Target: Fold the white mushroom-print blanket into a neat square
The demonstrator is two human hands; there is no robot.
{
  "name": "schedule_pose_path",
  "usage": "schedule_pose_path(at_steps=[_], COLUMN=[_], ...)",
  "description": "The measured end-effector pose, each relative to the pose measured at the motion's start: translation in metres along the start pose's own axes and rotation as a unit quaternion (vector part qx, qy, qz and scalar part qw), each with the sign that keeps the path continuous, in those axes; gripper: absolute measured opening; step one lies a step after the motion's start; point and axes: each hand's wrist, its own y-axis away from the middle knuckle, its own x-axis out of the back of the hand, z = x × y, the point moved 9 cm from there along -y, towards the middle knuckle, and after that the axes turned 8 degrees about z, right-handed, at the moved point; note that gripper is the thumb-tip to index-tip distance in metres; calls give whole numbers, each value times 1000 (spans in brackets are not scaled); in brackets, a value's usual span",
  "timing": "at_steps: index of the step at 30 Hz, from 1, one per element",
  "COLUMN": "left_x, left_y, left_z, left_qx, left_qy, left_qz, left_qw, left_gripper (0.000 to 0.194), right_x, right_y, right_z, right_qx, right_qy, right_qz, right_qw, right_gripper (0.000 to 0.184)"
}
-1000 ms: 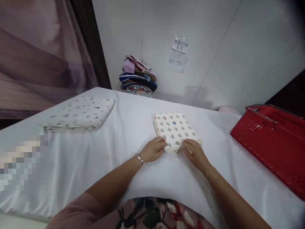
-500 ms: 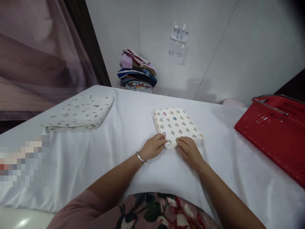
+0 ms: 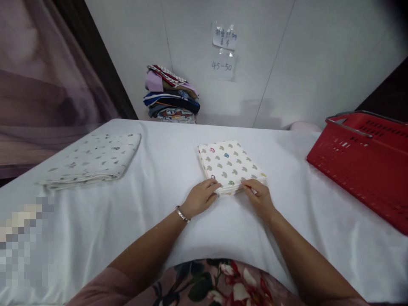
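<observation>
A white folded cloth with a mushroom print [image 3: 228,163] lies flat on the table in front of me, its layers stacked at the near edge. At its near left corner, my left hand [image 3: 200,196] pinches the edge between thumb and fingers. My right hand [image 3: 259,197] grips the same near edge further right, fingertips on top and thumb low. A green mushroom shows between the two hands. Some fingertips are hidden by the cloth and the hands themselves.
Another folded white cloth with small grey motifs [image 3: 95,159] lies at the left of the white-covered table [image 3: 168,148]. A red basket [image 3: 360,163] with metal handles stands at the right. Behind the table is a stack of folded fabrics [image 3: 172,100] by the wall, under paper signs [image 3: 223,66].
My right hand has slid right along the cloth's near edge, uncovering the green mushroom. My left hand stays at the near left corner. The whole view has shifted slightly.
</observation>
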Motion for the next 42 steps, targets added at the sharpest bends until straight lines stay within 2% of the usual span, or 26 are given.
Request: schedule_pose_path(at_steps=[3,5,7,14,20,24,27,35,42], left_x=[1,1,0,2,4,3,2,2,1], left_y=[-2,-2,-3,-3,-3,-2,-2,-1,-1], left_z=[0,1,2,3,1,-4,-7,-8,-10], left_qx=[6,3,-3,-1,11,28,42,64,68], left_qy=[1,-2,-8,-23,-10,-5,3,20,26], left_qz=[-1,-6,-14,-6,-1,7,7,-3,-2], left_qw=[1000,1000,1000,1000,1000,1000,999,998,997], left_gripper=[34,33,33,30,29,29,27,26,26], right_x=[-9,-16,-18,7,29,38,36,8,14], right_y=[2,4,5,-2,-6,-6,-8,-1,-5], right_z=[0,-4,-6,7,45,66,66,52,47], right_qx=[-36,-30,-20,-24,-91,-129,-129,-118,-68], right_qy=[-48,-56,-52,-1,5,-12,-19,-23,60], right_qz=[-42,-73,-79,28,108,134,110,-37,-23], right_qw=[997,995,995,999,990,982,985,992,996], right_gripper=[18,20,22,20,19,22,21,25,23])
